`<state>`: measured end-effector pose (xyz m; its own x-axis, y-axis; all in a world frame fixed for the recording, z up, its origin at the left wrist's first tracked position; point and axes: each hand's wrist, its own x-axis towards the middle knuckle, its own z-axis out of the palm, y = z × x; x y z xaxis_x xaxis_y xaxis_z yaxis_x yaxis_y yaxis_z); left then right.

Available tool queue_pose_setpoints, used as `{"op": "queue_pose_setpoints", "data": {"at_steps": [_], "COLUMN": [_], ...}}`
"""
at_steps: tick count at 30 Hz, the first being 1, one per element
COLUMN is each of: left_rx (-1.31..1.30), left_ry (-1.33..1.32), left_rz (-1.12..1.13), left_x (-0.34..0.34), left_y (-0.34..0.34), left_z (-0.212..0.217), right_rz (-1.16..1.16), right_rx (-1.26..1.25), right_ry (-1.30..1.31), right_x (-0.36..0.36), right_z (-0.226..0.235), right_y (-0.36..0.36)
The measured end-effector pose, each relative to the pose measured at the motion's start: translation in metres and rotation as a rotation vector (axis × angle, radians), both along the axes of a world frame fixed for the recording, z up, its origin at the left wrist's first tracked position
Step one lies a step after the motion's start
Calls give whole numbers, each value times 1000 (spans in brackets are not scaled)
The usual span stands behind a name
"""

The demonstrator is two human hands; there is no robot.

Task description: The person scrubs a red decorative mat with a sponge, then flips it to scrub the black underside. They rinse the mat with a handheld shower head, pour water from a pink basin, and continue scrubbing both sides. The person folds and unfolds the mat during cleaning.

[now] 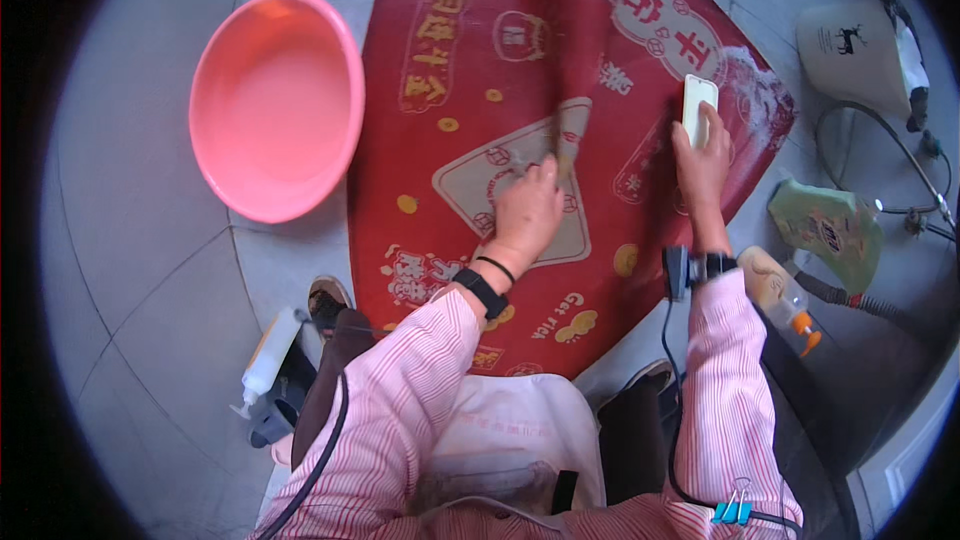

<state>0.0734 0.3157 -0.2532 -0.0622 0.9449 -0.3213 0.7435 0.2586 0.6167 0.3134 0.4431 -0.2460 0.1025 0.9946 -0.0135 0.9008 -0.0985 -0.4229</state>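
Observation:
A large red mat (pixel 400 190) with yellow and white printing lies on the floor in front of me. My right hand (pixel 706 162) is closed on a cream rectangular block (pixel 700 98), perhaps the back of a scrubbing brush, resting on the mat's right side. White foam (pixel 755 100) spreads just beyond it toward the mat's right corner. Over the pale diamond print in the middle is my left hand (pixel 528 208), its fingers curled. A blurred tan piece shows at its fingertips; I cannot make out what it is.
A pink basin (pixel 275 105) stands left of the mat. On the right are a white bucket (pixel 855 55), a green pouch (pixel 828 230), a pump bottle with orange top (pixel 775 290) and a ribbed hose (pixel 850 298). Another pump bottle (pixel 270 355) is near my left foot.

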Motion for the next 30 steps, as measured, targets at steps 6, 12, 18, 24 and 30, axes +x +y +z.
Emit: {"op": "queue_pose_setpoints", "data": {"at_steps": [6, 12, 18, 24, 30], "left_rx": [-7, -40, -89, 60, 69], "left_ry": [-124, -216, -463, 261, 335], "left_rz": [-238, -355, -303, -192, -443], "left_x": [14, 29, 9, -128, -157], "left_y": [-48, -98, -96, -81, -87], "left_z": [1, 18, 21, 7, -27], "right_rz": [573, 1083, 390, 1265, 635], "right_rx": [-12, -43, 35, 24, 258], "right_ry": [200, -207, -296, 102, -105], "right_x": [-99, -114, -110, -211, -162], "right_z": [81, 12, 29, -4, -18], "right_y": [-60, 2, 172, -28, 136]}}
